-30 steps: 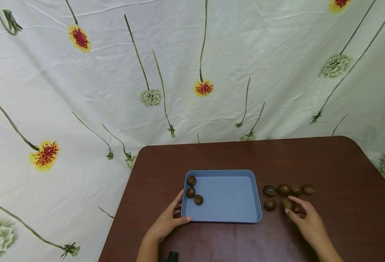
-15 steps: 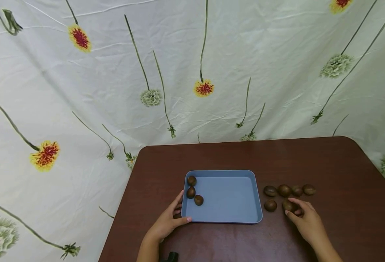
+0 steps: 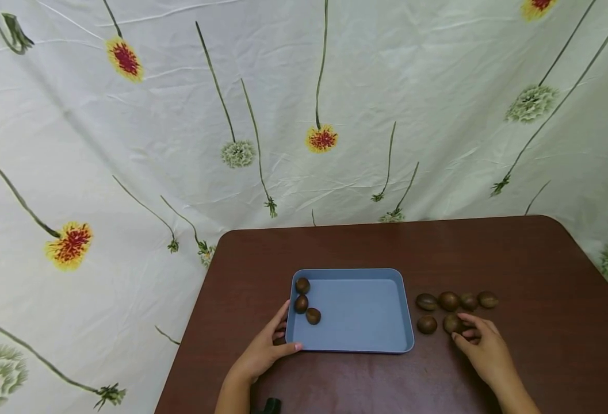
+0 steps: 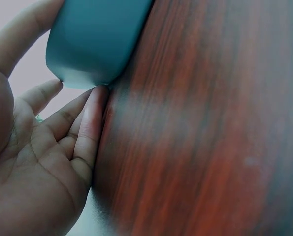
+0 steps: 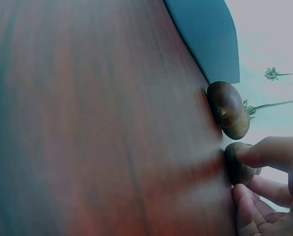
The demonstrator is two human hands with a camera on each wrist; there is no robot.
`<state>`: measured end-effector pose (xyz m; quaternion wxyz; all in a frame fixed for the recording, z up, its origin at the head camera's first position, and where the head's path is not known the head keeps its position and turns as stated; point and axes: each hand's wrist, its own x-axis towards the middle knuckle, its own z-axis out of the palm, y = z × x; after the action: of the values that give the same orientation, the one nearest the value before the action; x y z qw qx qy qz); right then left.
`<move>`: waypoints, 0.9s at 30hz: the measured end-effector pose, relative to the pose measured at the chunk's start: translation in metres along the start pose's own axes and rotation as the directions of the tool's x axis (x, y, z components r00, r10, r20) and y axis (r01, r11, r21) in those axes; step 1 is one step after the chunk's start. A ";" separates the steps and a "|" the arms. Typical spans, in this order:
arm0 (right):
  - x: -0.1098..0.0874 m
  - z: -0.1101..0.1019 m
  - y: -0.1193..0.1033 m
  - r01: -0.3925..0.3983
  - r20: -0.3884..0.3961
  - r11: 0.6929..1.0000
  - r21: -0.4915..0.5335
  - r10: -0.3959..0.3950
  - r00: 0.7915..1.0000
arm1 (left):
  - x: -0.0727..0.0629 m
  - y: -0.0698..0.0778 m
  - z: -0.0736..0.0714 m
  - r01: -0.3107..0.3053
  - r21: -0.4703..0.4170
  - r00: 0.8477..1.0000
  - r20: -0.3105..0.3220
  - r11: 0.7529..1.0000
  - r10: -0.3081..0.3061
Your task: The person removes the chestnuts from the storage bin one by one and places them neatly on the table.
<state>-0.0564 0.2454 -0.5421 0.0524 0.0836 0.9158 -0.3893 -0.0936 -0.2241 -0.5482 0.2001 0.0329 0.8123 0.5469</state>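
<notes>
Left hand (image 3: 264,347) is gripping the blue tray (image 3: 358,316) at one corner; right hand (image 3: 486,348) is pinching a round brown object (image 3: 451,324) above the table (image 3: 360,382).

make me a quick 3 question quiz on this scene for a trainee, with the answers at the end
1. How many round brown objects lie in the blue tray?

2. True or false: the right hand has its thumb and fingers on a brown object outside the tray.

3. Where does the left hand touch the tray?
a) at its far right corner
b) at its near left corner
c) along the middle of its far edge

Key:
1. Three, all toward the tray's left side.
2. True; the object is to the right of the tray.
3. b
</notes>
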 end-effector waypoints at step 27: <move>0.005 0.001 0.001 -0.089 0.006 0.995 0.042 0.089 0.996 | -0.001 0.003 0.000 0.024 -0.009 1.000 -0.010 1.000 -0.024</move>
<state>-0.0611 0.2457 -0.5446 0.0700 0.1247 0.9027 -0.4058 -0.0935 -0.2229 -0.5457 0.2028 0.0194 0.8111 0.5482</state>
